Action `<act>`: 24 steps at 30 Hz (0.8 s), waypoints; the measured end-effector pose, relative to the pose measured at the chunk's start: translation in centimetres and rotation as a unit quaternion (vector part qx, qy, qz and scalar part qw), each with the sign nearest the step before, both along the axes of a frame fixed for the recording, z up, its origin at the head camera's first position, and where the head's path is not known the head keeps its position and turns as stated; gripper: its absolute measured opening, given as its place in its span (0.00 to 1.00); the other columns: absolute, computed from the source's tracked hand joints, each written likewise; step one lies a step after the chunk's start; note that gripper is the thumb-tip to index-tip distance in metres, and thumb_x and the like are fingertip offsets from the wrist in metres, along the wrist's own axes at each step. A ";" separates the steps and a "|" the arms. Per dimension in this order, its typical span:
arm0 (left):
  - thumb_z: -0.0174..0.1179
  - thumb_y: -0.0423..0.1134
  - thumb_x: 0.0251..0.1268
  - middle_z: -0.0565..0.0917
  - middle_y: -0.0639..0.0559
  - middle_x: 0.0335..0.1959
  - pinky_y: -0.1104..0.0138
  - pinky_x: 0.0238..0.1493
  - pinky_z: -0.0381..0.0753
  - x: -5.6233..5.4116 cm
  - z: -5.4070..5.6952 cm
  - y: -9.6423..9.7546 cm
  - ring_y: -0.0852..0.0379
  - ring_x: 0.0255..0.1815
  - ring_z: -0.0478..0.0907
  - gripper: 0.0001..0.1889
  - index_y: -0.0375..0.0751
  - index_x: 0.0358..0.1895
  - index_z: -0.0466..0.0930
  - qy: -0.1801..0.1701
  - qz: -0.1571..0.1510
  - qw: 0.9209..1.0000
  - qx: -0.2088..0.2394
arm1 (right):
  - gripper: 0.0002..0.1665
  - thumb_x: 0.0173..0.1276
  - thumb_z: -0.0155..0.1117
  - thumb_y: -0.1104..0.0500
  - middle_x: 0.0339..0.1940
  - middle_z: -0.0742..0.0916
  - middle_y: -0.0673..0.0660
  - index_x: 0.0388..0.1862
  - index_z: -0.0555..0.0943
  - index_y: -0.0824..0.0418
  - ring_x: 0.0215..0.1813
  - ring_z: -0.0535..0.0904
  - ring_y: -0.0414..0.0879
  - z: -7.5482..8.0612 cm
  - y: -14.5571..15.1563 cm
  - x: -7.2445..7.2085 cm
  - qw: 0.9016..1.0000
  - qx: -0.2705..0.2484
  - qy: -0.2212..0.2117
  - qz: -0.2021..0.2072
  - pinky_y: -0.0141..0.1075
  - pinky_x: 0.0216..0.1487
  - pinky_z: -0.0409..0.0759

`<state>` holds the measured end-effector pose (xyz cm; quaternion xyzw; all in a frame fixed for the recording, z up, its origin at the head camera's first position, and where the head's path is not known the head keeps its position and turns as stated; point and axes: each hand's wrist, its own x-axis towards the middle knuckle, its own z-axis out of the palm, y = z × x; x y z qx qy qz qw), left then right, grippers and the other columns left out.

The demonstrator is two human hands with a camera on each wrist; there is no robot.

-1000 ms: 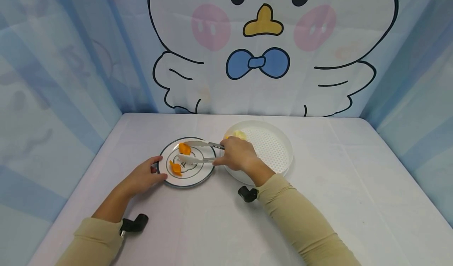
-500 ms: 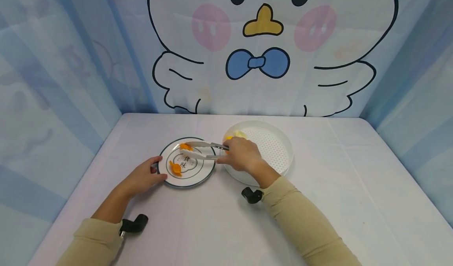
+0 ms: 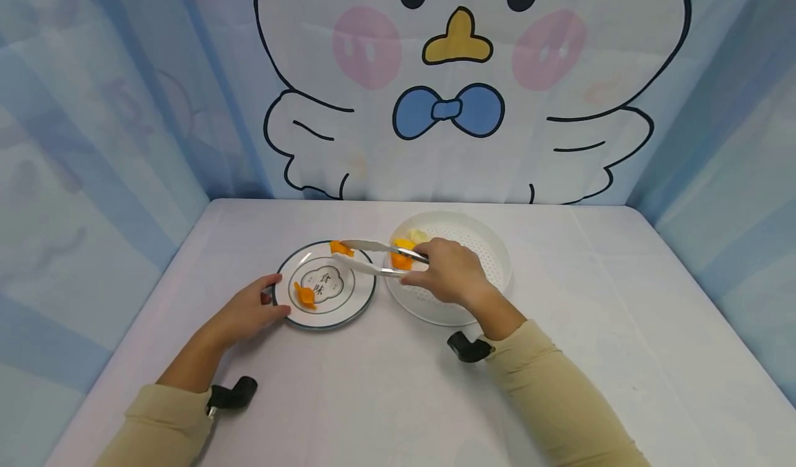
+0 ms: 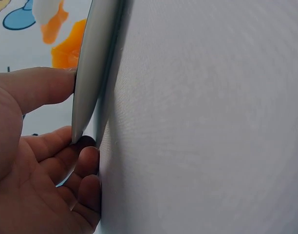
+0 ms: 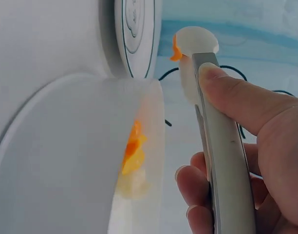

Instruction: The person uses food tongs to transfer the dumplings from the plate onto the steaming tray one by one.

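My left hand [image 3: 247,309] grips the left rim of a white plate [image 3: 354,298] with a dark edge line, thumb on the near side and fingers farther round. On this plate lies a curled orange piece [image 3: 305,296]. My right hand [image 3: 454,272] holds metal tongs [image 5: 224,146] with white tips, over the plate's right side. Between those tips is another orange piece [image 3: 339,248], above the plate's far rim in the head view. Under the tongs' handles stands a round white tray [image 3: 479,229] with a perforated base, holding orange pieces [image 3: 402,254] and a pale yellow piece [image 3: 418,235].
Plate and tray stand close together on a white-covered table [image 3: 373,391]. Behind rises a cloth backdrop [image 3: 463,163] with a cartoon bird, and blue-white curtains [image 3: 93,177] hang at both sides. Each wrist wears a black camera mount [image 3: 235,392].
The tongs have picked up the orange piece from the plate and moved it up and to the right, towards the tray. My left hand keeps its hold on the plate.
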<state>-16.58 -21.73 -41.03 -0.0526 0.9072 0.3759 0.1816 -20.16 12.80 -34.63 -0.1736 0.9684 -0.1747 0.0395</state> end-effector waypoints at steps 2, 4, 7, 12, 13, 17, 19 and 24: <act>0.63 0.46 0.68 0.67 0.27 0.64 0.43 0.60 0.72 0.0 0.0 -0.1 0.36 0.58 0.67 0.42 0.36 0.79 0.52 0.001 0.000 1.000 0.002 | 0.38 0.60 0.73 0.38 0.49 0.86 0.56 0.64 0.81 0.56 0.41 0.79 0.49 0.2 0.6 0.1 1.000 -0.003 0.004 -0.004 0.43 0.39 0.77; 0.63 0.46 0.68 0.67 0.27 0.64 0.44 0.60 0.72 0.0 -0.1 -0.1 0.36 0.58 0.67 0.42 0.36 0.79 0.52 0.002 -0.001 1.000 0.004 | 0.38 0.60 0.73 0.38 0.50 0.86 0.55 0.65 0.81 0.56 0.44 0.80 0.50 0.4 1.4 0.3 1.000 -0.005 0.009 -0.012 0.45 0.40 0.78; 0.63 0.47 0.68 0.68 0.28 0.63 0.45 0.59 0.72 0.0 -0.1 -0.2 0.37 0.57 0.67 0.42 0.36 0.79 0.52 0.002 -0.001 1.000 0.004 | 0.39 0.61 0.72 0.39 0.51 0.86 0.56 0.66 0.80 0.58 0.47 0.80 0.51 0.7 2.7 0.3 1.000 -0.002 0.014 -0.027 0.46 0.43 0.78; 0.62 0.46 0.69 0.68 0.28 0.63 0.45 0.59 0.72 0.0 -0.1 -0.2 0.37 0.57 0.67 0.42 0.36 0.79 0.52 0.003 0.000 1.000 0.005 | 0.41 0.62 0.71 0.38 0.54 0.85 0.60 0.66 0.78 0.61 0.50 0.79 0.54 1.0 4.6 0.3 0.998 -0.005 0.012 -0.056 0.49 0.46 0.77; 0.62 0.46 0.69 0.68 0.28 0.63 0.45 0.59 0.72 0.0 -0.1 -0.2 0.37 0.57 0.67 0.42 0.36 0.79 0.51 0.003 -0.002 1.000 0.005 | 0.41 0.62 0.71 0.38 0.55 0.84 0.61 0.67 0.78 0.62 0.51 0.79 0.55 0.9 5.0 0.3 0.998 -0.006 0.012 -0.061 0.50 0.47 0.77; 0.62 0.46 0.69 0.68 0.28 0.63 0.44 0.60 0.72 0.1 -0.1 -0.1 0.37 0.57 0.67 0.42 0.36 0.79 0.52 0.004 -0.001 1.000 0.004 | 0.41 0.63 0.70 0.38 0.58 0.83 0.63 0.66 0.78 0.63 0.54 0.79 0.58 0.7 6.5 0.2 0.996 -0.010 0.015 -0.082 0.52 0.48 0.77; 0.63 0.47 0.68 0.68 0.28 0.63 0.44 0.60 0.72 0.1 -0.2 -0.1 0.36 0.57 0.67 0.42 0.36 0.79 0.52 0.003 0.000 1.000 0.003 | 0.41 0.63 0.69 0.38 0.59 0.83 0.64 0.66 0.78 0.64 0.54 0.79 0.59 0.5 7.3 0.1 0.996 -0.011 0.015 -0.092 0.52 0.47 0.76; 0.63 0.47 0.68 0.68 0.29 0.62 0.45 0.58 0.73 0.0 -0.2 -0.1 0.37 0.56 0.67 0.43 0.36 0.79 0.51 0.000 0.003 1.000 0.001 | 0.41 0.64 0.68 0.38 0.55 0.84 0.64 0.66 0.78 0.65 0.48 0.78 0.57 0.2 9.1 -0.1 0.994 -0.010 0.008 -0.112 0.47 0.40 0.75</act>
